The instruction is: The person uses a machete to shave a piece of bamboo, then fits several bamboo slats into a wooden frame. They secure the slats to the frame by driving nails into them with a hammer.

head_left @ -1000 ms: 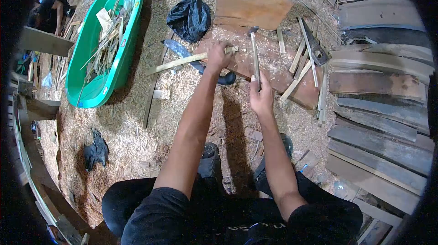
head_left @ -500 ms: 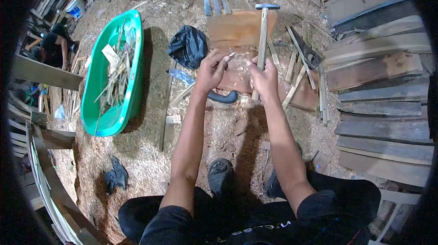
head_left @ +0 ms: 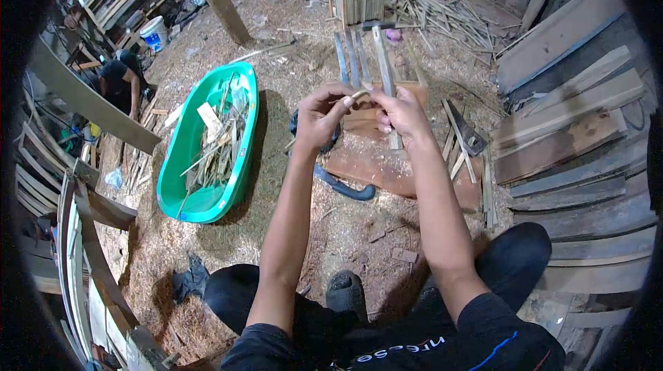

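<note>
My right hand (head_left: 402, 117) is closed around a hammer (head_left: 383, 60), its wooden handle upright and its metal head at the top. My left hand (head_left: 321, 119) is closed, pinching a small tan piece, apparently wood (head_left: 359, 97). The right fingertips also reach that piece, so both hands meet at it. Below them lies a reddish-brown board (head_left: 373, 167) strewn with shavings. A blade with a dark curved handle (head_left: 352, 191) rests at the board's near left edge. Behind my left hand, a black plastic bag (head_left: 293, 122) is mostly hidden.
A green tub (head_left: 169, 188) of wood scraps stands to the left. A handsaw (head_left: 473, 139) and sticks lie right of the board. Planks (head_left: 573, 188) line the right side. Farther back are a wooden crate (head_left: 356, 1) and, at left, another person (head_left: 121, 81) crouching.
The view has tilted up, showing more of the background. My hands have come together, and the right fingertips now touch the small piece at the left fingers. The hammer stays in my right hand.
</note>
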The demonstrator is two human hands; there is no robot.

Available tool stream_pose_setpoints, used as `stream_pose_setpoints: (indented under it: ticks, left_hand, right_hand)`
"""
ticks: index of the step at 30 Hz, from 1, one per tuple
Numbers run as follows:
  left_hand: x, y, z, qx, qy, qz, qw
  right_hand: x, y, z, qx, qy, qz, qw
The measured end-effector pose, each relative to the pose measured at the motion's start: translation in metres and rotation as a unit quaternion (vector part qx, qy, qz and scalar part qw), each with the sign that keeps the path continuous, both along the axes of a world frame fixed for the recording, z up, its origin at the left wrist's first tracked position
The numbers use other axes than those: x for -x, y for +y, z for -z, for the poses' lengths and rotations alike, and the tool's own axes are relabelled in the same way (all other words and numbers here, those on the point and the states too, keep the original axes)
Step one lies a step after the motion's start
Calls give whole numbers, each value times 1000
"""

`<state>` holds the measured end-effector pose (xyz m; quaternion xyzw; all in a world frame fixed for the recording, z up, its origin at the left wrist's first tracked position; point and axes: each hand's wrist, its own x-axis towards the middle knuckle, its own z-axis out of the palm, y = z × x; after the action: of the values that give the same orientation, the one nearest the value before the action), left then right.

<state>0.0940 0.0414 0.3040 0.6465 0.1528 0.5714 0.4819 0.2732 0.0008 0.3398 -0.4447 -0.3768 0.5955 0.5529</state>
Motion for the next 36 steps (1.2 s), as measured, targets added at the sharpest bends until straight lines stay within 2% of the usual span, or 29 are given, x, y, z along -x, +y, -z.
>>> stream_pose_setpoints:
  ticks: [2,4,6,8,10,11,15,17,21,23,25,28,29,30,31,32,34,35,36]
  left_hand:
    - [-8,-5,-22,-14,24,-7,1000]
    - [-16,-6,-40,-45,56,-18,997]
    - [-24,-3,-54,-136,106,-46,984]
    - [-30,-3,-61,-193,148,-39,969]
    - [-38,-10,-56,-164,192,-44,967]
    - [-42,-11,-45,-156,211,-43,964]
    - [-62,-22,-20,-207,223,-67,950]
    - [-72,-29,-23,-275,219,-69,934]
    - [-87,-40,-40,-337,253,-45,906]
    - [-93,-43,-38,-354,249,-50,900]
    - [-101,-44,-30,-359,254,-46,897]
    - [-106,-44,-22,-397,238,-42,885]
    - [-103,-39,-11,-360,214,-39,907]
    - [-96,-30,-6,-326,187,-81,923]
    - [-87,-17,0,-290,161,-121,936]
    - [-83,6,20,-237,112,-215,941]
    - [-60,47,50,-15,100,-308,946]
    - [-49,73,76,97,51,-331,937]
    - [-33,103,109,206,65,-353,910]
  right_hand:
    - [-10,10,1,10,21,-23,999]
    - [-20,22,9,41,-5,-36,998]
    - [-25,26,11,67,-17,-45,997]
    - [-30,23,20,56,39,-72,995]
    - [-36,28,51,78,119,-90,986]
    - [-44,31,77,41,167,-136,976]
    - [-49,26,126,98,256,-71,959]
    - [-45,4,106,106,226,3,968]
    - [-61,-4,105,167,243,58,954]
    - [-82,-12,140,95,282,60,953]
    - [-69,-29,92,69,299,101,946]
    - [-89,31,139,-23,94,-48,994]
    - [-92,19,95,46,112,-45,992]
    - [-95,15,70,114,129,-39,984]
    - [-106,20,73,98,78,-34,992]
    - [-114,25,76,80,86,-13,993]
    - [-123,31,83,42,101,29,994]
    - [-124,31,81,55,92,62,992]
    - [-126,31,84,61,86,80,991]
